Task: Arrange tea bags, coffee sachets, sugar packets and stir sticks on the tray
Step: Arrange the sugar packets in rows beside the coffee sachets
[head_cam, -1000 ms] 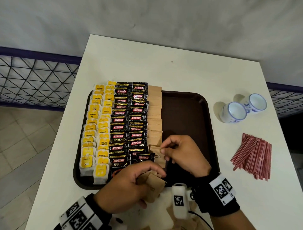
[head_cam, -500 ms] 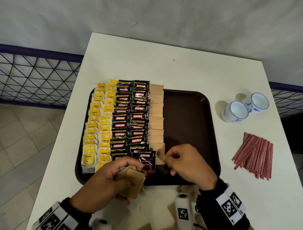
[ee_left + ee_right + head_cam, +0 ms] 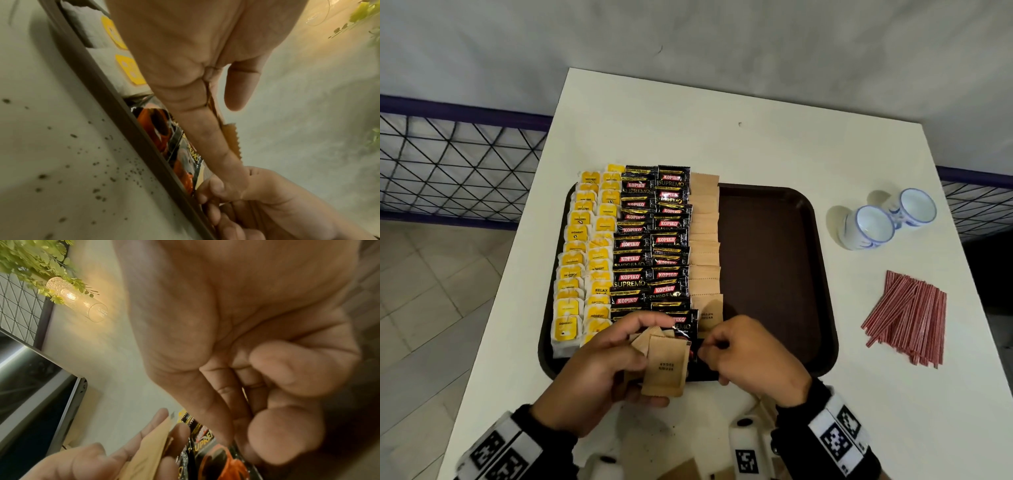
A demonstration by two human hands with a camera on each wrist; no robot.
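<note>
The brown tray [image 3: 825, 274] holds two columns of yellow tea bags [image 3: 582, 260], two of black coffee sachets [image 3: 650, 246] and one of brown sugar packets [image 3: 704, 240]. Its right half is bare. My left hand [image 3: 635, 359] grips a small stack of sugar packets [image 3: 665, 368] over the tray's near edge; the stack's serrated edge [image 3: 232, 139] shows in the left wrist view. My right hand [image 3: 709, 346] hovers just right of the stack with its fingers curled. Its thumb tip is on the nearest coffee sachet [image 3: 216, 464], and I see nothing in its grip. Red stir sticks [image 3: 907, 318] lie on the table to the right.
Two white-and-blue cups [image 3: 869, 226] lie on their sides right of the tray. More sugar packets [image 3: 681, 471] and a white device [image 3: 744, 448] sit at the table's near edge. A wire fence [image 3: 448, 164] runs along the left side, beyond the table edge.
My right hand let go of a sugar packet at the near end of the sugar column and drew back toward the left hand's stack. The left hand kept its stack.
</note>
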